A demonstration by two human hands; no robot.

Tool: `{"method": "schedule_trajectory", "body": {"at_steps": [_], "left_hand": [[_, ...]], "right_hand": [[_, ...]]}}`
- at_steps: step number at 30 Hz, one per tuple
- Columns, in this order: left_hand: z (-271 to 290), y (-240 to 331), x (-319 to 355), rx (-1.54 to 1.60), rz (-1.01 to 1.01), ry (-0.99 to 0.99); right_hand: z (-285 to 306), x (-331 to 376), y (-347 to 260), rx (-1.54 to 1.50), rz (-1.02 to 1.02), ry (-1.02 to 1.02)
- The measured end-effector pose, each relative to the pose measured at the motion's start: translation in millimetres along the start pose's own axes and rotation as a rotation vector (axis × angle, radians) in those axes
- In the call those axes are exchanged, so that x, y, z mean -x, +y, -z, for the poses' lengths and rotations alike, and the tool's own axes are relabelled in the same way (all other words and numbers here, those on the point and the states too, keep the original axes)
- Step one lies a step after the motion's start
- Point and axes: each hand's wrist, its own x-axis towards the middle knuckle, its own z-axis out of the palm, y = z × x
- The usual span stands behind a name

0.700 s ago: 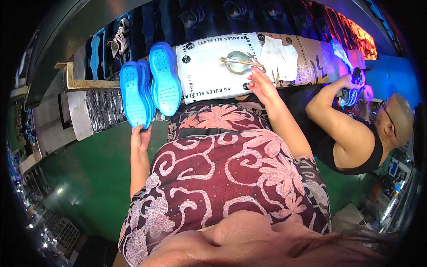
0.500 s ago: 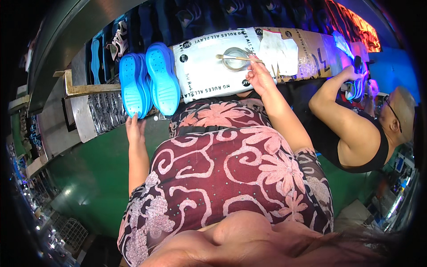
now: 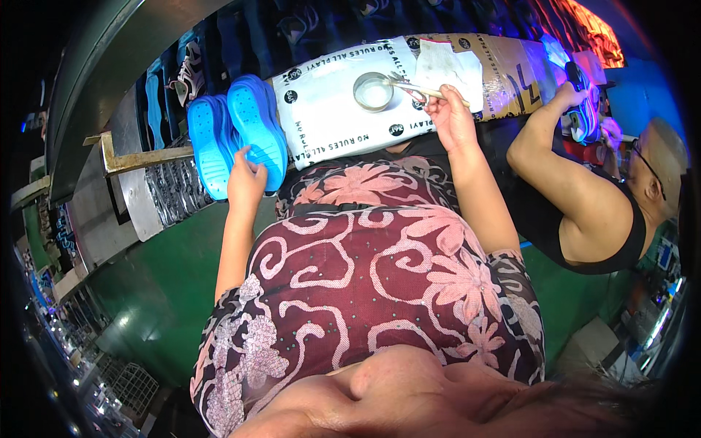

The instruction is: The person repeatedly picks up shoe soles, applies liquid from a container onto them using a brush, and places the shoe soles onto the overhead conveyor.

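Observation:
Two stacks of blue foam shoe soles (image 3: 257,124) lie side by side at the left end of the work surface. Over the heel part of the right-hand stack is my left hand (image 3: 247,179), fingers apart and slightly bent; it does not visibly hold a sole. My right hand (image 3: 454,120) pinches the handle of a thin wooden brush (image 3: 427,90). The brush points left, its tip at the right rim of a round bowl (image 3: 373,93) with pale contents. A small reddish and white shape beside the brush is too unclear to name.
The bowl stands on a white wrapped board (image 3: 321,124), with a pale cloth (image 3: 449,67) and brown cardboard (image 3: 511,77) to its right. A co-worker (image 3: 591,208) handles a shoe at the far right. A metal bracket (image 3: 139,159) juts out left of the soles.
My left hand has moved from the left stack's heel end to the right stack. My right hand has shifted right, taking the brush from across the bowl to its right rim.

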Motion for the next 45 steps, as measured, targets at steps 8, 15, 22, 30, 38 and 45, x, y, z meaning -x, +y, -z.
{"method": "schedule_trajectory", "body": {"at_steps": [8, 15, 22, 30, 38, 45], "left_hand": [[-11.9, -17.8, -19.0, -0.242, 0.055, 0.034], [-7.2, -23.3, -15.5, 0.056, 0.117, 0.004], [-8.5, -35.6, -15.2, 0.790, 0.328, -0.160], [2.5, -25.5, -14.1, 1.571, 0.514, -0.447], [14.9, 20.8, -4.8, 1.545, 0.271, -0.530], [29.0, 70.8, -0.5, 1.204, -0.100, -0.127]], "right_hand": [[-42.0, 2.5, -7.4, 0.750, 0.173, -0.207], [-55.3, -17.8, 14.6, 1.161, 0.331, -0.146], [-58.8, -19.5, 25.2, 1.179, 0.407, -0.144], [-56.7, -5.8, 13.4, 0.960, 0.390, -0.109], [-56.0, -0.6, 5.0, 0.898, 0.286, -0.071], [-70.3, 16.2, -19.9, 0.313, 0.223, -0.015]]}}
